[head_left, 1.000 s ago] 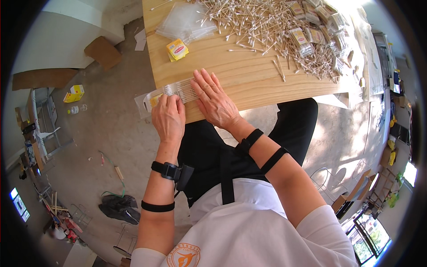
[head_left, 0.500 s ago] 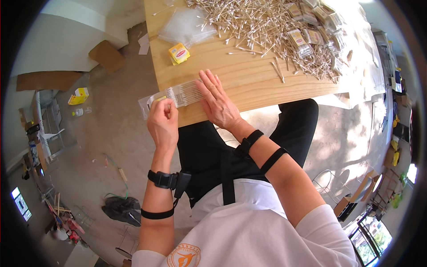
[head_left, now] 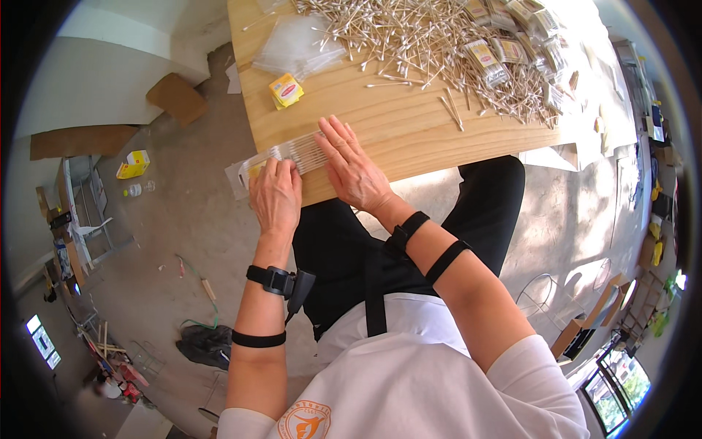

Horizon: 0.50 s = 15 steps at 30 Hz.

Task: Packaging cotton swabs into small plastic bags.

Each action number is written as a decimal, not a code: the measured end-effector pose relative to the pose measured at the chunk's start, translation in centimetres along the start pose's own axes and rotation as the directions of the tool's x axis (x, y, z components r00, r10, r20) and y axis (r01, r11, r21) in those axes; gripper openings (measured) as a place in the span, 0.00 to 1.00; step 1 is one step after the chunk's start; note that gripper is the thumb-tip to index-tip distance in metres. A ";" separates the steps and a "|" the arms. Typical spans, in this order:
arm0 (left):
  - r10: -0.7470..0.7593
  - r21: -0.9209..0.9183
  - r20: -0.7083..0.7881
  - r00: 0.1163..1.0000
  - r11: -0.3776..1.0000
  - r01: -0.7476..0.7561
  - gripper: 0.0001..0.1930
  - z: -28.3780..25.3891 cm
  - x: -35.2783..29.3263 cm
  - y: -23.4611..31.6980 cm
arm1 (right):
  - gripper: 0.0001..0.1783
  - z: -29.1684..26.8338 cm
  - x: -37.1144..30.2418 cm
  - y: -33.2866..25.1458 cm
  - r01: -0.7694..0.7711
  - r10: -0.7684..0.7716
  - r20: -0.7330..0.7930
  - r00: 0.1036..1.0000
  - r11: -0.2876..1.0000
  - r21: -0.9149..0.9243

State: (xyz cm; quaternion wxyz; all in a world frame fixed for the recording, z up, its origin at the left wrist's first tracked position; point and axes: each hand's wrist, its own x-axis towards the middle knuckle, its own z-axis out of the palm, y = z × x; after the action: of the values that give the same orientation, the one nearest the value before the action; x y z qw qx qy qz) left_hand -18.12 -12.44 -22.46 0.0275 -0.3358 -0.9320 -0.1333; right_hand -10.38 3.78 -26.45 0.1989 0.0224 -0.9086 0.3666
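Observation:
A clear plastic bag of cotton swabs (head_left: 310, 155) lies flat at the near left corner of the wooden table. The swabs sit side by side inside it, white tips showing near my left fingers. My left hand (head_left: 276, 192) is closed over the bag's left part, fingers bent and pressed together on it; the fingertips are partly hidden. Flat and stretched out, my right hand (head_left: 356, 170) rests at the bag's right end, its fingers touching the plastic and holding nothing. Just beyond is a small stack of yellow cards (head_left: 286, 91).
Empty clear bags (head_left: 296, 47) lie at the table's far left. A large heap of loose cotton swabs (head_left: 409, 40) spreads across the back, with filled packs (head_left: 485, 62) on its right. The table edge (head_left: 424, 173) runs close to my legs. A yellow box (head_left: 133, 164) stands on the floor.
My left hand has shifted slightly right along the bag, and its fingers have gone from a raised pinch to bent down over the swabs. My right hand stays at the bag's end.

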 end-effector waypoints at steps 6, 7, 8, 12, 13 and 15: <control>0.000 -0.035 -0.018 1.000 0.999 -0.001 0.06 0.2 0.1 -0.3 | 0.31 0.1 0.0 -0.1 -0.019 0.019 -0.005 1.000 0.999 0.035; -0.007 -0.059 -0.023 1.000 0.998 0.006 0.06 0.1 0.1 -0.3 | 0.31 0.1 0.0 0.0 -0.019 0.020 -0.010 1.000 0.999 0.041; -0.005 -0.060 -0.022 1.000 0.998 0.004 0.06 0.1 0.2 -0.3 | 0.31 0.1 0.0 0.1 -0.019 0.019 -0.015 1.000 0.999 0.048; -0.022 -0.132 -0.132 0.991 0.991 0.004 0.06 -0.9 0.3 -0.3 | 0.32 0.0 0.2 0.0 -0.011 0.012 -0.034 0.999 0.999 0.049; -0.033 -0.170 -0.167 0.985 0.985 0.004 0.06 -1.3 0.3 -0.2 | 0.33 -0.1 0.2 0.0 -0.012 0.015 -0.041 0.999 0.998 0.065; -0.101 -0.261 -0.162 0.982 0.964 0.056 0.06 -2.4 0.3 0.1 | 0.33 -0.5 0.3 -0.2 -0.002 0.007 -0.057 0.998 0.997 0.079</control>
State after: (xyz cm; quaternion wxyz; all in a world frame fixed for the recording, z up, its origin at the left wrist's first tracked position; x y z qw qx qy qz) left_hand -18.36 -12.77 -20.08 0.0599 -0.2863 -0.9138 -0.2817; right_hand -10.46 4.02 -25.93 0.2230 0.0178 -0.8874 0.4032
